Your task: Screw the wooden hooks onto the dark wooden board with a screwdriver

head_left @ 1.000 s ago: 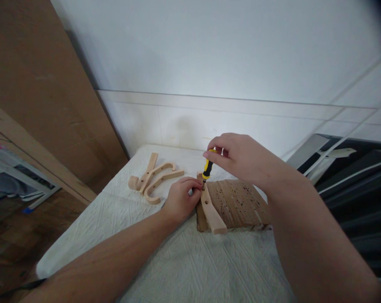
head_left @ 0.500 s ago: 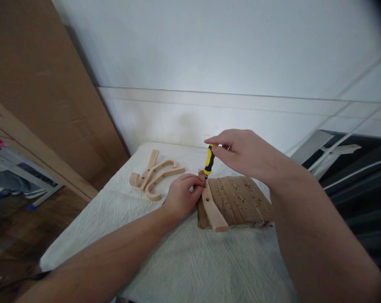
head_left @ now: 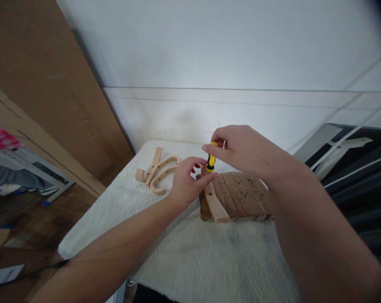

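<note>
Since half a second ago, the left hand (head_left: 188, 182) has lifted off the wooden piece (head_left: 218, 207) and come up to the lower end of the screwdriver (head_left: 212, 160), its thumb now reaching across in front. One right hand (head_left: 239, 146) pinches the yellow-and-black handle between thumb and fingers, above the far left part of the brown board (head_left: 242, 195). The left hand's thumb and fingers stand slightly apart on either side of the tool's lower end; whether they touch it, I cannot tell. That thumb hides the screwdriver's tip and part of the wooden piece.

One wooden piece lies along the board's left side, its near end jutting over the near edge; one hole shows in it, and anything farther up is covered. Many small dark holes dot the board, too fine to count, and the right forearm cuts off its right end.

Left of the board lie what look like three more wooden hooks (head_left: 157, 173), overlapping, so the count is not certain; the left hand is close to them. Under everything spreads one pale cloth (head_left: 190, 256). Beyond the board rises a white wall (head_left: 209, 50); far to its right, dark items (head_left: 367, 181) run out of view.
</note>
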`<state>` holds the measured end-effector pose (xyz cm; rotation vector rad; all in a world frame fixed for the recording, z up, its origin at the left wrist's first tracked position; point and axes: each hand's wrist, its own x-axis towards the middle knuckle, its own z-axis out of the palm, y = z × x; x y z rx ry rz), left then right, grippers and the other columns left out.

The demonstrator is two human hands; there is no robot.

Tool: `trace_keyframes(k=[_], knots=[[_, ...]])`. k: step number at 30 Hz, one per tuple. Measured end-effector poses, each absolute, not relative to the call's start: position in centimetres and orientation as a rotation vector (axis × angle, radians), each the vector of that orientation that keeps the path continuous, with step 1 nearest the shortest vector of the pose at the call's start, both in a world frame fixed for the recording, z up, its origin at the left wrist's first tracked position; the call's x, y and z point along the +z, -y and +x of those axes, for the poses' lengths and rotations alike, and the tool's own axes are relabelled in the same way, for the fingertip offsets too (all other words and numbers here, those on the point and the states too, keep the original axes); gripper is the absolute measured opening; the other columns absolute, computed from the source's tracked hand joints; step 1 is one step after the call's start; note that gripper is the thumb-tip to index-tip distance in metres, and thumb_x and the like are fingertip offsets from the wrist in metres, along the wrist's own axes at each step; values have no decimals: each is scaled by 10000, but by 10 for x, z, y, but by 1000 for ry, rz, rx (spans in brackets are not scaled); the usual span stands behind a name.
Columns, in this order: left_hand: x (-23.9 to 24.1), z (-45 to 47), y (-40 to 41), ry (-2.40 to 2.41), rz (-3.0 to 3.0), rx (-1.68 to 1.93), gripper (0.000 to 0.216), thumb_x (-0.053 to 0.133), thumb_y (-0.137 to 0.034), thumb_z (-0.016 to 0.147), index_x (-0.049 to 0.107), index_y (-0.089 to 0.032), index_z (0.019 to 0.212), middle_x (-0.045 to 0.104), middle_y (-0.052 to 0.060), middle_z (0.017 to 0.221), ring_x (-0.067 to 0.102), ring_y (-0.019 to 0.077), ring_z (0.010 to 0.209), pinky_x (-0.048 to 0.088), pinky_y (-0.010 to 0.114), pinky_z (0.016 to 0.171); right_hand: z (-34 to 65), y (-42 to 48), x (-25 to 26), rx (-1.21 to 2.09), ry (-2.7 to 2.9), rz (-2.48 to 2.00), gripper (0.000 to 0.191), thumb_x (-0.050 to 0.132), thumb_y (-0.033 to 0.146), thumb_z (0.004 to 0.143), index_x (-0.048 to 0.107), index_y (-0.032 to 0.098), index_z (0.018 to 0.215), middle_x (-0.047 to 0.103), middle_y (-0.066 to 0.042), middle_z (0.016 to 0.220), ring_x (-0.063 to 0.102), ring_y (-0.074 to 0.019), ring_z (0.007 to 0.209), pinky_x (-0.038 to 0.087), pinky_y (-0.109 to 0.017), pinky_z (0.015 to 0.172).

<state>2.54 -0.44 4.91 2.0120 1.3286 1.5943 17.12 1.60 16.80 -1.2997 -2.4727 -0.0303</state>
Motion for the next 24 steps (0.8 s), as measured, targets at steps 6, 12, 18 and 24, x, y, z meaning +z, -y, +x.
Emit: trace_keyframes(k=[6,12,18,24], knots=[[50,24,1,-1348,1927,1573,107,713,-169,760,669,-179,857,703,5,818,570,102,680,443,231,620,173,-16,166,57,2447,-1252,303,514,392,882,700,156,917,703,-83,869,606,-180,731,395,-287,636],[48,23,0,-1337,1974,1574,118,668,-172,793,663,-179,910,702,24,857,570,112,703,453,242,640,177,-16,166,126,2484,-1121,269,515,238,848,711,190,1026,724,-48,950,626,-160,769,425,-270,691],[46,23,-1,-1418,1948,1583,300,798,-280,682,636,-176,912,684,30,883,559,126,717,466,266,659,170,-15,169,83,2499,-1171,222,538,298,862,725,179,866,703,-38,790,597,-145,684,382,-261,629],[43,22,-4,-1380,2076,1582,173,759,-246,737,646,-178,850,672,14,817,558,121,708,466,269,673,171,-15,166,83,2480,-1192,268,520,340,871,730,174,866,705,-52,789,606,-156,695,387,-269,632]])
